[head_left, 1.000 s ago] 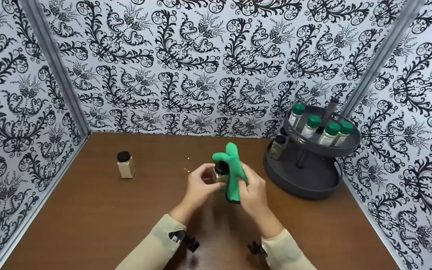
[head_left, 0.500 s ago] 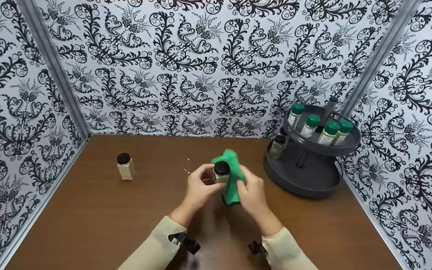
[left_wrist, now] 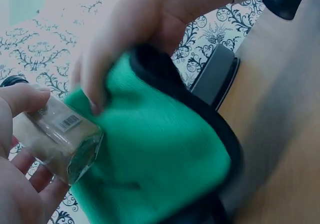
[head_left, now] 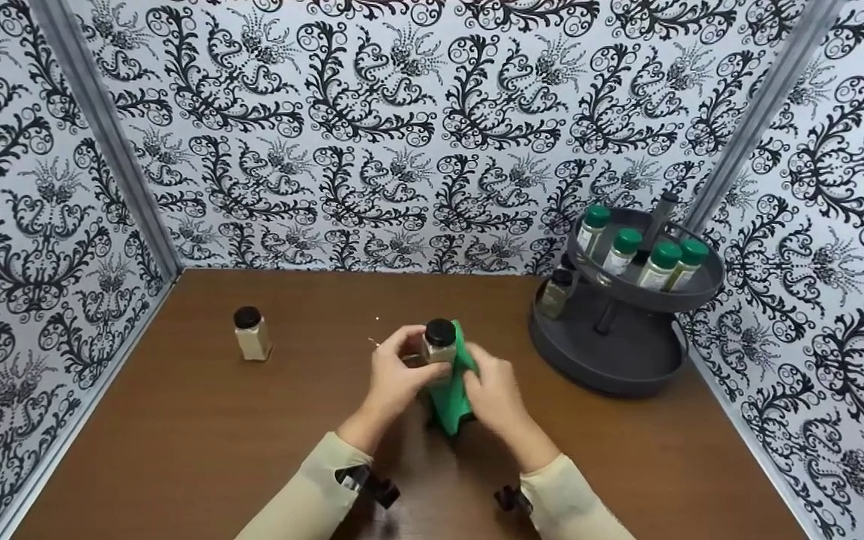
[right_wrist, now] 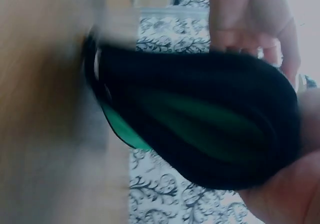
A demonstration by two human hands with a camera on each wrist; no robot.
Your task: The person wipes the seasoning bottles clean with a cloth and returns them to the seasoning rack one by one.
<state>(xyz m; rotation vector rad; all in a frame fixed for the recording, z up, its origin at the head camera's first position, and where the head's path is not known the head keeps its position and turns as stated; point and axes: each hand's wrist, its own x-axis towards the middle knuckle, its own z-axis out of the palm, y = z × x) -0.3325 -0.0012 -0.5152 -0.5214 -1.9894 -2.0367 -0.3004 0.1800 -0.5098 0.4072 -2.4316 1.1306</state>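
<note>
My left hand (head_left: 393, 379) grips a square clear spice jar (head_left: 439, 352) with a black lid, held upright above the table. Pale contents and a barcode label show on the jar (left_wrist: 60, 129) in the left wrist view, where its base faces the green cloth. That black-edged green cloth (head_left: 449, 409) is pinched in my right hand (head_left: 498, 390) and lies against the jar's right side. In the right wrist view the cloth (right_wrist: 200, 119) is blurred and covers much of the hand.
A second black-lidded jar (head_left: 253, 339) stands on the table at left. At right is a dark two-tier rack (head_left: 604, 375), with several green-capped jars (head_left: 619, 259) above and a black-lidded jar (head_left: 554, 298) below. Pale specks (head_left: 374, 343) lie mid-table. Patterned walls enclose the table.
The green cloth has slid down and turned along the jar, its top end dropping behind the lid. My right hand has shifted slightly left and down. My left hand keeps its grip.
</note>
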